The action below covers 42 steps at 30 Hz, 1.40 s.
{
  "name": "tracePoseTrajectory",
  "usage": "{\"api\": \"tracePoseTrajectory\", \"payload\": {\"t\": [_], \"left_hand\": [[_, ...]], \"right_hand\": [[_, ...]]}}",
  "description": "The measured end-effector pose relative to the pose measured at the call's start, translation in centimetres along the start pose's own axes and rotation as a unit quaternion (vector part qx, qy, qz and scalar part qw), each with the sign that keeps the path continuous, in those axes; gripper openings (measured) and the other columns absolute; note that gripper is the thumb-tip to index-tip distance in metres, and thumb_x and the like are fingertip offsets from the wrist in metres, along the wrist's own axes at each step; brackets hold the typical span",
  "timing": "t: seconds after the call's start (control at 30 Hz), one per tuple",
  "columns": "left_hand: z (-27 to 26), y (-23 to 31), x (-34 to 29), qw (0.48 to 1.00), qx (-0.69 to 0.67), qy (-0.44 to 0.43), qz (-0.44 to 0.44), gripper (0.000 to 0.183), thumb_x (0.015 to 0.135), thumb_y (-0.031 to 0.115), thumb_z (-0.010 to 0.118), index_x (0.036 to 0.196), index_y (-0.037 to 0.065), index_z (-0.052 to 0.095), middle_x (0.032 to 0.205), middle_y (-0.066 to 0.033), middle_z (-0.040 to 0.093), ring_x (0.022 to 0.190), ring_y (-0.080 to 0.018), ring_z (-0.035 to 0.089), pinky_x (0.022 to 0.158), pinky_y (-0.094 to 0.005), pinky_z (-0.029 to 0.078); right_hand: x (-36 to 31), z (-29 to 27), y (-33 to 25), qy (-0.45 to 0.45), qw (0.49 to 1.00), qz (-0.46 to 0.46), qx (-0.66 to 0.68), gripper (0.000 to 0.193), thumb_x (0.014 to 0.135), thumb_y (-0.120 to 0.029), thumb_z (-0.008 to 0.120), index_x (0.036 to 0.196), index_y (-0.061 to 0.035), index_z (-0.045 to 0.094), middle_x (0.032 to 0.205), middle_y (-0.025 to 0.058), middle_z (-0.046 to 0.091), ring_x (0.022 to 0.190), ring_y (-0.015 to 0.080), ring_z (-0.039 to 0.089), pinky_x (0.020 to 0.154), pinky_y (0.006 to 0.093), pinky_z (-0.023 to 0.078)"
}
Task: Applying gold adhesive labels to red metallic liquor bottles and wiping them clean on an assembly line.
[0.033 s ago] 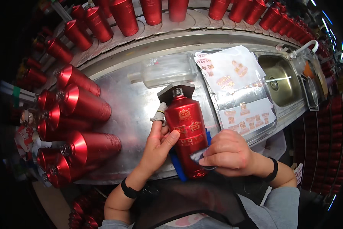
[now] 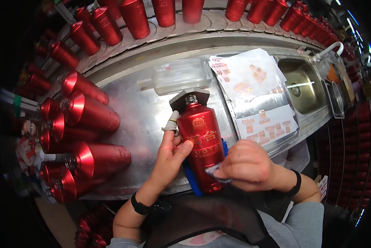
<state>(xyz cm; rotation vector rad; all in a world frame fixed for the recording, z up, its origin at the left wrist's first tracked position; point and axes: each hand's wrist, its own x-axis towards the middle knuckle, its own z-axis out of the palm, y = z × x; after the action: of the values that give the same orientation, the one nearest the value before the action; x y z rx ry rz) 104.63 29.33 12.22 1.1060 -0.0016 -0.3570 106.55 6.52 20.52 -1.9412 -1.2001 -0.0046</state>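
A glossy red bottle with gold print and a bare glass screw neck lies face up in front of me, neck pointing away. A dark grey angled block supports its neck end, and a blue piece shows beneath its body. My left hand grips the bottle's left side, thumb on the front; its index finger wears a whitish finger cover. Pinched in my right hand is a small folded grey cloth-like piece, pressed against the bottle's lower front.
Several red bottles lie at left on the metal worktop. A clear glass bottle lies beyond the block. Sheets of gold decals sit at right, beside a sink. Red bottles stand along a conveyor at the back.
My right hand and the grey piece have shifted very slightly at the bottle's lower front. The left hand's hold is the same.
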Motion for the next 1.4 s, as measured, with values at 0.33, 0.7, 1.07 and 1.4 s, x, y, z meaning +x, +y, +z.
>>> {"api": "tracePoseTrajectory", "payload": {"t": [0.33, 0.7, 1.07, 1.4], "left_hand": [[-1.7, -0.4, -1.3, 0.996, -0.083, 0.009, -0.043, 0.066, 0.107, 0.033, 0.041, 0.16, 0.009, 0.009, 0.153, -0.0131, 0.042, 0.136, -0.0235, 0.047, 0.109, -0.0336, 0.037], [-1.0, -0.8, -1.8, 0.997, -0.065, 0.022, -0.035, 0.063, 0.108, 0.034, 0.042, 0.158, 0.007, 0.016, 0.152, -0.0166, 0.042, 0.134, -0.0214, 0.047, 0.112, -0.0374, 0.036], [0.5, -1.1, -1.2, 0.999, -0.043, -0.003, 0.027, 0.073, 0.102, 0.021, 0.055, 0.158, 0.005, 0.011, 0.138, -0.0135, 0.054, 0.124, -0.0187, 0.055, 0.108, -0.0337, 0.039], [1.0, -0.4, -1.0, 0.999, -0.004, 0.028, -0.02, 0.086, 0.092, 0.016, 0.07, 0.156, 0.005, 0.013, 0.132, -0.0145, 0.057, 0.119, -0.0198, 0.059, 0.103, -0.0332, 0.046]], "right_hand": [[2.2, 5.9, -1.8, -0.131, 0.977, -0.09, -0.145, 0.026, 0.067, -0.017, 0.07, 0.092, -0.011, 0.072, 0.094, 0.0003, 0.062, 0.086, 0.0204, 0.059, 0.075, 0.0361, 0.046], [3.0, 6.7, -2.2, -0.086, 0.971, -0.077, -0.21, 0.014, 0.069, -0.019, 0.063, 0.078, -0.0082, 0.065, 0.088, 0.0031, 0.06, 0.088, 0.0191, 0.057, 0.076, 0.0329, 0.043], [0.0, 3.6, -1.3, 0.189, 0.959, 0.21, 0.027, 0.024, 0.076, -0.012, 0.081, 0.094, -0.0058, 0.067, 0.082, 0.0061, 0.06, 0.072, 0.0235, 0.061, 0.063, 0.0336, 0.049], [-1.5, 4.0, 1.0, 0.317, 0.818, 0.343, 0.336, 0.025, 0.087, -0.003, 0.073, 0.098, -0.0031, 0.051, 0.088, 0.0027, 0.059, 0.077, 0.0037, 0.056, 0.065, 0.0199, 0.046]]}}
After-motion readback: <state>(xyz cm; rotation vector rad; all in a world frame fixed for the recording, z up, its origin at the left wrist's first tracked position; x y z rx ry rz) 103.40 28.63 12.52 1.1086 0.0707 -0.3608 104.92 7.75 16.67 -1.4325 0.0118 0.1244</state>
